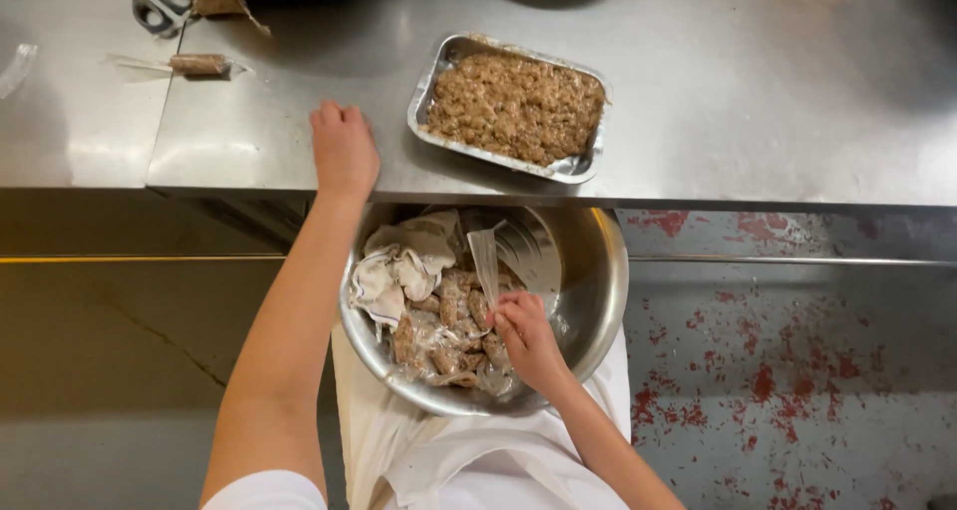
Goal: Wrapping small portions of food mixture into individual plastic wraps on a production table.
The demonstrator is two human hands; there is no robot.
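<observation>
A round metal bowl (588,301) rests below the counter edge, against my white apron. It holds several clear plastic packets of brown filling (439,336) and crumpled empty wrappers (404,261). My right hand (523,336) is inside the bowl, fingers closed on a clear plastic packet (485,261) whose empty end sticks upward. My left hand (344,149) lies palm down on the steel counter (748,101) at its front edge, holding nothing. A foil tray (446,56) full of brown crumbly filling (518,106) sits on the counter just right of that hand.
Scissors (155,6) lie at the counter's back left. A small filled packet (199,64) lies near them, with a torn wrapper (224,4) beside it. The floor (778,370) on the right is grey with red splotches.
</observation>
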